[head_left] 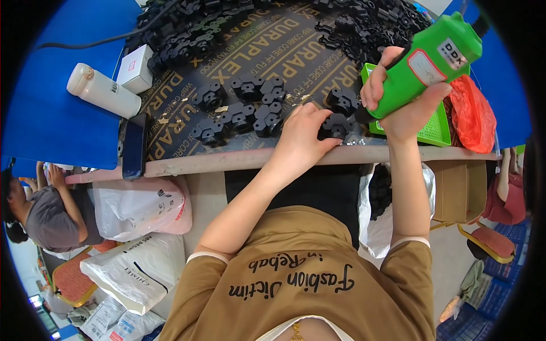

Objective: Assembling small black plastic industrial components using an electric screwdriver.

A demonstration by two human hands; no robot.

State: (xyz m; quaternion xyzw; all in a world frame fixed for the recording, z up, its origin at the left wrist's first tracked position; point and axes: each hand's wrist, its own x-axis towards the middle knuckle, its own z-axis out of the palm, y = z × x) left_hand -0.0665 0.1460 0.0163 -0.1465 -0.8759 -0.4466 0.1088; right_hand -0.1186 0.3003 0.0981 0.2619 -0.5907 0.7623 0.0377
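My right hand (pixel 406 111) is wrapped round a green electric screwdriver (pixel 424 65), held tilted with its dark nose pointing down and left. That nose sits beside a black plastic part (pixel 338 125) near the table's front edge. My left hand (pixel 301 133) grips this part between thumb and fingers; the fingertips are partly hidden behind it. Just beyond it stands another black part (pixel 343 100) of the same lobed shape. To the left of my left hand, several more such parts (pixel 238 115) stand in a loose group. Whether the bit touches a screw is too small to tell.
Heaps of black parts (pixel 187 40) line the table's back (pixel 273 51). Right: a green tray (pixel 435 131) and a red plastic bag (pixel 473 113). Left: a white bottle (pixel 102 90), a small box (pixel 135 68) and a phone (pixel 135 146). Sacks (pixel 139 207) lie below; two people sit nearby.
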